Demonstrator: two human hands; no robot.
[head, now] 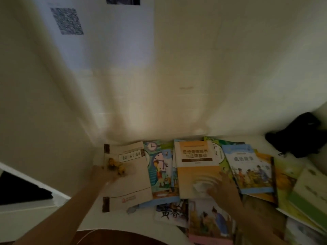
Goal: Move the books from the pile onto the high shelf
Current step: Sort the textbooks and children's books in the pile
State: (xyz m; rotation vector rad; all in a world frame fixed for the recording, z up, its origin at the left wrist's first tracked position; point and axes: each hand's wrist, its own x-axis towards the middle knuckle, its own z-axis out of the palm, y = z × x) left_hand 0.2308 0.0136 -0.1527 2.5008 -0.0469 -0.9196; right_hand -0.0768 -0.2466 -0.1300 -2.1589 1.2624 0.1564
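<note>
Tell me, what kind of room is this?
Probably a bedroom or study corner at home. Children's picture books and an orange textbook lie spread on a white surface against a plain wall, with a black bag in the corner.

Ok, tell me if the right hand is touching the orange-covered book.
Touching. The head view shows the right hand lying on the lower part of the orange-covered book, with no gap visible.

Cream wall (212, 59) filling most of the view, dim warm light pooling low at its centre. White paper sheet (109, 41) hanging on it upper left, carrying a blurry QR-like square (67, 21) and a dark print (123, 0) cut off at the top edge. White worktop (256, 140) running along the wall base. Black cloth-like lump (299, 135) sitting at far right. White ledge with a dark opening (23, 190) showing lower left.
</note>
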